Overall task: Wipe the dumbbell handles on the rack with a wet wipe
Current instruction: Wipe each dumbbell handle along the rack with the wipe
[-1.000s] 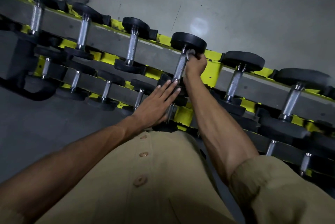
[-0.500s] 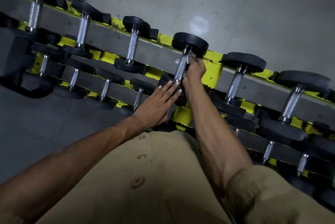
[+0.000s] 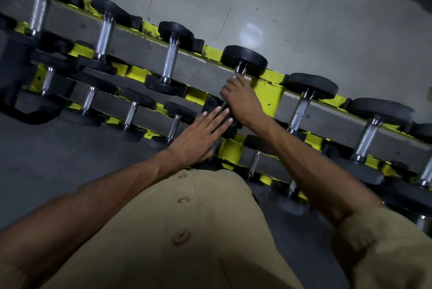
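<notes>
The dumbbell handle (image 3: 239,71) being wiped sits on the upper rail of the rack (image 3: 205,73), its long axis running from about 1 o'clock at the far black head down to 7 o'clock, most of it hidden under the right hand (image 3: 240,99). That hand's fingers curl round the handle (a pale scrap at their tips looks like the wet wipe, though I cannot tell for sure). The left hand (image 3: 201,136) lies at 7 o'clock from it, fingers straight and together, pressing the near head, so the right hand is nearer and should stroke along that axis.

Rack (image 3: 268,92): yellow frame, grey rails. Dumbbells (image 3: 171,59): black heads, silver cross-hatched handles. Floor (image 3: 304,8): pale grey. My shirt (image 3: 187,242): tan, matching buttons.
</notes>
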